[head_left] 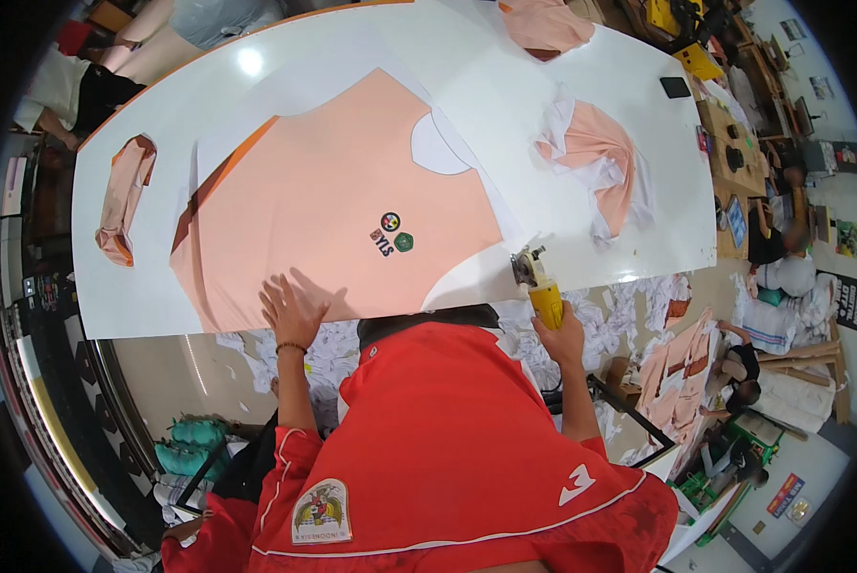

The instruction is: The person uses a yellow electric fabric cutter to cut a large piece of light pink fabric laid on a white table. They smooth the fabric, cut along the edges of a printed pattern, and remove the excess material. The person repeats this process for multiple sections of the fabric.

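Observation:
A peach fabric panel with printed emblems [323, 181] lies on the white table [486, 95] over white sheets, with a white cut-out near its upper right. My left hand [291, 313] rests on the panel’s lower edge, fingers spread, a beaded bracelet at the wrist. My right hand [560, 329] grips a yellow handheld electric cutter [545, 298], its metal head at the table’s near edge, just right of the panel. A folded peach-and-orange piece [123, 201] lies at the left. Bunched peach and white fabric [600, 158] lies at the right; another peach piece [543, 24] is at the far edge.
A black phone [674, 87] lies near the table’s right end, beside a wooden workbench [729, 153]. Other people [739, 368] are at the right and upper left. White scraps [615, 315] and green bundles [194, 444] lie below the table. A dark rack [32, 315] stands left.

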### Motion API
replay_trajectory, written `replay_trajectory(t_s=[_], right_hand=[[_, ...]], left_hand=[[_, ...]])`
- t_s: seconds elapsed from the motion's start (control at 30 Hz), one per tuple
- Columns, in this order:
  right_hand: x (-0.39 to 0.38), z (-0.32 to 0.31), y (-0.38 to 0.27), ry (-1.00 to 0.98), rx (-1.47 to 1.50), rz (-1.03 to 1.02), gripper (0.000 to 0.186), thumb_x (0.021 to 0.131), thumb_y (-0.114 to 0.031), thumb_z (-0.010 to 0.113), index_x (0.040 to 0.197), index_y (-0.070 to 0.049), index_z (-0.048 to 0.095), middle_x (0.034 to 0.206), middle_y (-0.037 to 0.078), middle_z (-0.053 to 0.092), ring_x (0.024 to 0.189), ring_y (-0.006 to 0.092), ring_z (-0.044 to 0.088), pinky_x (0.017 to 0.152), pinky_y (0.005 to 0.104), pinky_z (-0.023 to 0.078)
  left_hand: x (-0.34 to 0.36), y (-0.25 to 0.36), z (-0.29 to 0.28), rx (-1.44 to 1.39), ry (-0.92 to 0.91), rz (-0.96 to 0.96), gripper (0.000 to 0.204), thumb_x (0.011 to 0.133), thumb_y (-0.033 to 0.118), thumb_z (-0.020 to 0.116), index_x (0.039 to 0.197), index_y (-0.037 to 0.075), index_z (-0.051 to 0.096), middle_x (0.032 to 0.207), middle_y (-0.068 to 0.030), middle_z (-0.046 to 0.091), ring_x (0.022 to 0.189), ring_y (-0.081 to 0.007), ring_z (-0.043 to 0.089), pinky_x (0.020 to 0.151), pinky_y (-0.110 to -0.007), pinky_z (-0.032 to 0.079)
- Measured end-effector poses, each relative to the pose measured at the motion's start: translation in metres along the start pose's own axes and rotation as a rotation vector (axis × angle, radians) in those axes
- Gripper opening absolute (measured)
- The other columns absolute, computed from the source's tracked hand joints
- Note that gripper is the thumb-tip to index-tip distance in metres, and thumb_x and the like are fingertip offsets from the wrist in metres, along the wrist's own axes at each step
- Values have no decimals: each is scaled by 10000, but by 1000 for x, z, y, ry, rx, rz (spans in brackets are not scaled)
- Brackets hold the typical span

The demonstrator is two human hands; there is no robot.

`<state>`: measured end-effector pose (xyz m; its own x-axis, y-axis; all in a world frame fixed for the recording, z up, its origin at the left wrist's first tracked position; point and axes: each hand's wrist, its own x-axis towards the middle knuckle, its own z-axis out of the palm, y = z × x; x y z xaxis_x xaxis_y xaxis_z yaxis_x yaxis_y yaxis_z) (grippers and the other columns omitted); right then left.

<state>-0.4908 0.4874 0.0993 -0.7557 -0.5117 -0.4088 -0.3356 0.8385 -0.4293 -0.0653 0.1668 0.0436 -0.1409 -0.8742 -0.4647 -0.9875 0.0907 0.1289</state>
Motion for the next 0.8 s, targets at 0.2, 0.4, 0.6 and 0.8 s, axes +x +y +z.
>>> replay_trajectory(t_s=[0.2, 0.4, 0.6, 0.8], right_hand=[[17, 3, -15, -6, -122, -107, 586, 836, -421, 789, 1240, -60, 565, 958, 248, 740, 920, 491, 715, 760, 575, 560], [32, 7, -27, -41, -150, -107, 546, 844, -406, 775, 1199, -56, 554, 954, 277, 732, 915, 506, 708, 749, 599, 553], [41, 4, -42, -41, -149, -112, 525, 847, -398, 769, 1178, -49, 559, 948, 282, 732, 915, 512, 707, 758, 601, 555], [57, 6, -51, -62, -146, -120, 529, 838, -408, 767, 1170, -48, 566, 950, 292, 731, 922, 512, 710, 772, 592, 563]], left_hand=[[16, 18, 10, -85, 54, 148, 1061, 900, 579, 738, 1693, 107, 215, 1736, -306, 74, 1609, -502, 42, 1293, -601, 128], [8, 6, 28, -118, 154, 216, 895, 923, 437, 765, 1623, 53, 359, 1696, -304, 223, 1578, -492, 167, 1288, -542, 215], [-7, -22, 43, -312, 407, 253, 667, 939, 264, 777, 1500, 13, 518, 1563, -278, 442, 1457, -455, 396, 1188, -523, 381], [-31, -62, 55, -503, 571, 10, 496, 978, 225, 748, 1403, 13, 607, 1356, -214, 605, 1251, -381, 569, 1020, -475, 494]])
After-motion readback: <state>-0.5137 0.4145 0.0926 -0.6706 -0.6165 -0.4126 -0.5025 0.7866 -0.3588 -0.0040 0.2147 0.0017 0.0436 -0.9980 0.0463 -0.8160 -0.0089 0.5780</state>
